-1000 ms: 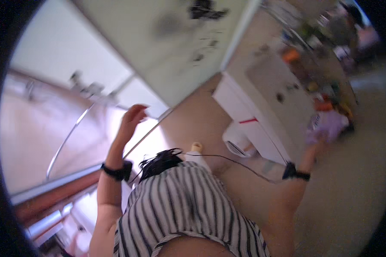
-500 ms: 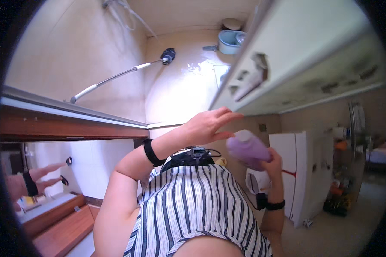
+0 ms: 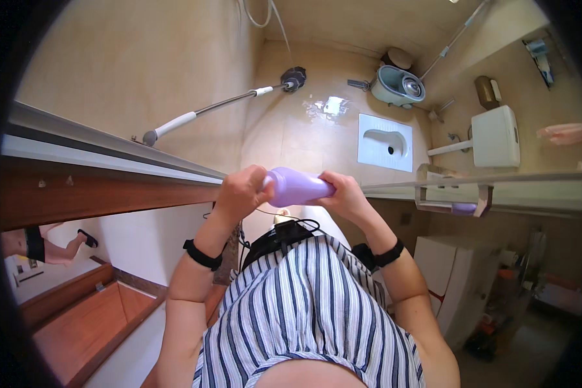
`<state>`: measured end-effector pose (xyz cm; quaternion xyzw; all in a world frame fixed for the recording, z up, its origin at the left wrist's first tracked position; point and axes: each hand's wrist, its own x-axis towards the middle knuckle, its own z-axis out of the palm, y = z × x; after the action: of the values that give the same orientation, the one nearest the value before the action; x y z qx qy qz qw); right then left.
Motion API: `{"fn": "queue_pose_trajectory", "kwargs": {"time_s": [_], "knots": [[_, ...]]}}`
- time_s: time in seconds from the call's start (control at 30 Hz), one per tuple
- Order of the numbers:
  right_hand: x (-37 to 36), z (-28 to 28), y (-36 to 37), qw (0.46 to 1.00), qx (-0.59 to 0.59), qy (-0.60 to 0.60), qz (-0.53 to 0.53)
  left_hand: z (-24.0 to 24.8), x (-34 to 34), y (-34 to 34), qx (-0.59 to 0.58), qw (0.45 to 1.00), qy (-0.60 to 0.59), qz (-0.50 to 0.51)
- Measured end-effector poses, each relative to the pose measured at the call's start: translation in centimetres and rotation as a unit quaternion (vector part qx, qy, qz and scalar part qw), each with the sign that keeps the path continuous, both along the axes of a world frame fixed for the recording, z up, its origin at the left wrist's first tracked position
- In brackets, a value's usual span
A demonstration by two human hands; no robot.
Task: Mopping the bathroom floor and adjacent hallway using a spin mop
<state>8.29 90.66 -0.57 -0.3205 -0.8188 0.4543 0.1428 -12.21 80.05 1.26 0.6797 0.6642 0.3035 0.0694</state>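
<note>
A light purple plastic bottle [image 3: 299, 186] lies nearly sideways in front of my body, held between both hands. My left hand [image 3: 242, 194] is closed around its left end, where the cap sits, with the thumb pressed at the neck; most of the cap is hidden by the fingers. At the other end, my right hand [image 3: 348, 197] grips the bottle's body, thumb and fingers wrapped round it. Each wrist wears a black band.
Ahead is a tiled floor with a squat toilet [image 3: 367, 152], a mop bucket [image 3: 387, 97] and a mop [image 3: 197, 111] leaning along the left wall. A white cistern [image 3: 496, 136] hangs at right. A door edge [image 3: 530, 183] stands right; a mirror [image 3: 29, 242] is left.
My left hand has come from beside the bottle onto its cap end. The bottle has moved left and turned more sideways. The door now appears farther right, revealing the squat toilet.
</note>
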Motion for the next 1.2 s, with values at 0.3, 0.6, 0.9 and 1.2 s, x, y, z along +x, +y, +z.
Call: {"fn": "queue_pose_trajectory", "kwargs": {"time_s": [0.3,0.6,0.9,1.2], "knots": [[-11.7,-1.8,7.1,0.994,0.032,-0.020,0.101,-0.1,-9.1,3.4,-0.117,0.960,-0.169,0.188],[-18.2,1.3,10.9,0.974,0.072,-0.102,0.190,0.7,-13.8,3.9,-0.212,0.917,-0.262,0.213],[-19.6,-0.1,8.5,0.974,0.081,-0.080,0.197,1.4,-15.3,1.6,-0.289,0.903,-0.248,0.199],[-23.1,-0.3,2.2,0.977,0.018,-0.112,0.182,-1.7,-19.3,-4.4,-0.167,0.954,-0.226,0.102]]}}
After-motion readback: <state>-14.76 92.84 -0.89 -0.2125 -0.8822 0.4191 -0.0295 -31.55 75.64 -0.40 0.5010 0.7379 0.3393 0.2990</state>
